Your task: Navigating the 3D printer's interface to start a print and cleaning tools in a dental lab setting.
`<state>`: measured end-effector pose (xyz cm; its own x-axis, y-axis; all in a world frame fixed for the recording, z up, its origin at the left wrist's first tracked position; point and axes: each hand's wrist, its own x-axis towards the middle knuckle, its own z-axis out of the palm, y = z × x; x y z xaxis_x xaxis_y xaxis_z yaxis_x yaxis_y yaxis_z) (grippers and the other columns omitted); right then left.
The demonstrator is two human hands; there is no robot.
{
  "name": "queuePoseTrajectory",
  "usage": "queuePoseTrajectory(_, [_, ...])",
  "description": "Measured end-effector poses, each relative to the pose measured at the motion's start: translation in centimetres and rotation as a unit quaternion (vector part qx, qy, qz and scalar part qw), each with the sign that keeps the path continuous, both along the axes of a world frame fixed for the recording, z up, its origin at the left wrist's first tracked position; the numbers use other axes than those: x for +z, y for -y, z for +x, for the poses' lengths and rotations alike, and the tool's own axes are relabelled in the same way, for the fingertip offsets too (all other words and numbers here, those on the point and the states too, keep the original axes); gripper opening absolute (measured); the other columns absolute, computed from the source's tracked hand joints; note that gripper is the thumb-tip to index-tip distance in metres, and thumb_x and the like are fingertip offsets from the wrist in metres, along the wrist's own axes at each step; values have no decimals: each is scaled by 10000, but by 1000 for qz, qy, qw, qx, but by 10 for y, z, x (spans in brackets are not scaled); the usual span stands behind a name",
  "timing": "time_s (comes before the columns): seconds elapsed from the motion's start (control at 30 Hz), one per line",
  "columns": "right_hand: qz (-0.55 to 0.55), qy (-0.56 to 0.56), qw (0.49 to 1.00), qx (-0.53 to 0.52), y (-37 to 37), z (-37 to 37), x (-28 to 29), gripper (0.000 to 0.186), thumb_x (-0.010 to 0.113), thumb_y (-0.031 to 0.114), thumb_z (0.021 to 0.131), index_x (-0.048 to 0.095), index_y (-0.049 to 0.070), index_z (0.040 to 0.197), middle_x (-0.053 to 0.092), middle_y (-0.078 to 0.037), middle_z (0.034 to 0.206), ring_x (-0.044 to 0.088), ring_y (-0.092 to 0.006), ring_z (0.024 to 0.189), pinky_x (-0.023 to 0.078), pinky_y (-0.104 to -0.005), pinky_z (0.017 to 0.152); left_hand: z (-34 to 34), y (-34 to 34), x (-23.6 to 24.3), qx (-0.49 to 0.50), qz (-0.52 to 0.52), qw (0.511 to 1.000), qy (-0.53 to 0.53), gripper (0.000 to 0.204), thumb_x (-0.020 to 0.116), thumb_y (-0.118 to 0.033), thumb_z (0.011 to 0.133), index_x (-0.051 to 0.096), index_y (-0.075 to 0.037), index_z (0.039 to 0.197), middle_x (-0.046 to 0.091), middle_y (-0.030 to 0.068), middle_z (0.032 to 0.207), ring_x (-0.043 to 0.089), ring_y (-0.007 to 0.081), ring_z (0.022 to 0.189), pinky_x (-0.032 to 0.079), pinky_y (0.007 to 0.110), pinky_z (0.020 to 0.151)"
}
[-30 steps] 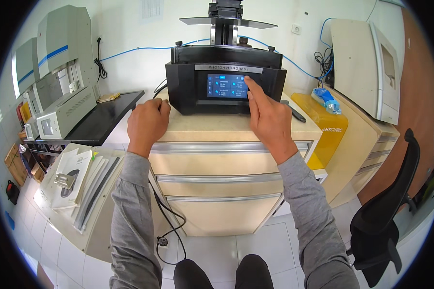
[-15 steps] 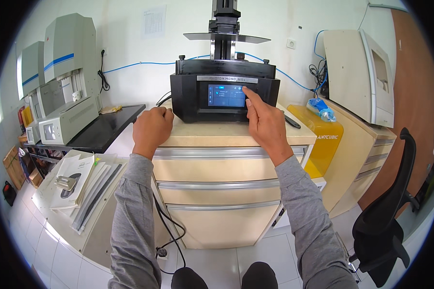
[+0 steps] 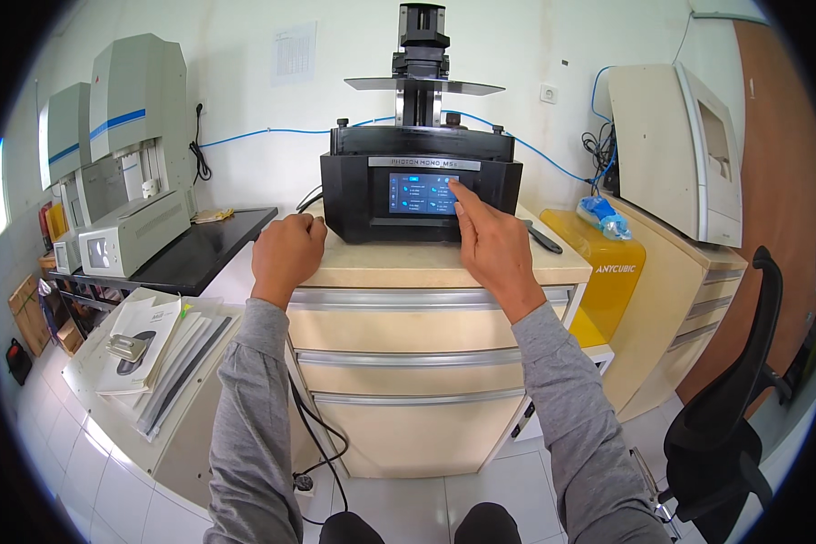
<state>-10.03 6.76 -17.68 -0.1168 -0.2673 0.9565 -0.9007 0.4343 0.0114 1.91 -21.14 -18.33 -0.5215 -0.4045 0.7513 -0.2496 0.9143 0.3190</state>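
Observation:
My right hand [image 3: 497, 254] has its index finger extended at the upper right of the lit touchscreen [image 3: 415, 192] on a black desktop machine [image 3: 352, 199], which has a tall column and flat plate [image 3: 372, 84]. My left hand [image 3: 288, 256] rests with curled fingers at the left front of the cream countertop [image 3: 381, 263], beside the machine; the inside of that hand is hidden. Right of the machine, a dark flat tool [image 3: 544, 240] lies partly behind my right hand.
Grey instruments [image 3: 131, 240] occupy a black table at left, above papers with a metal punch [image 3: 127, 347]. At right are a yellow box [image 3: 612, 290] topped by a blue plastic package [image 3: 607, 218], a pale machine [image 3: 653, 145], and a black chair [image 3: 716, 426]. Cables [image 3: 317, 426] hang below.
The screen changed from four tiles to a sparser display and back to four. My index finger stays at its upper right. The whole scene sits lower in the view.

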Motion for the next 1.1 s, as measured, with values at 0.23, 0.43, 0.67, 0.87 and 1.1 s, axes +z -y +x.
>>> queuePoseTrajectory(0.23, [-19,-35,999,17,-1,-3,-2,324,639,157,1049,689,116,1367,763,-129,879,711,-365,674,562,-453,581,0,-1,-1,1,3,1000,-1,395,565,-364,1007,786,-62,880,748,245,877,718,458,863,574,562,796])
queuePoseTrajectory(0.43, [-13,-35,999,9,0,-7,-2,342,643,152,1045,692,117,1381,751,-123,855,702,-362,664,560,-449,585,1,-2,1,0,0,1000,-2,402,560,-367,1010,788,-61,884,749,245,880,721,456,871,575,562,800])
queuePoseTrajectory(0.67, [-9,-18,999,28,0,-3,-2,333,647,156,1042,708,114,1367,725,-118,817,686,-360,647,558,-450,589,0,-2,0,-1,5,1000,-4,360,592,-358,1005,799,-72,937,742,239,895,704,486,867,566,564,803])
queuePoseTrajectory(0.87, [-16,-19,999,23,0,-5,-2,337,643,155,1044,705,106,1372,736,-125,840,695,-359,659,568,-447,599,-2,-1,1,-3,3,1000,-6,367,591,-367,1005,799,-72,938,743,240,895,704,486,868,565,565,804])
queuePoseTrajectory(1.1, [-16,-2,999,38,-1,1,-1,322,637,150,1044,717,90,1349,734,-134,834,699,-366,671,569,-444,603,0,-1,0,-1,11,1000,-4,374,589,-374,1006,795,-73,923,742,238,894,705,485,864,561,568,796])
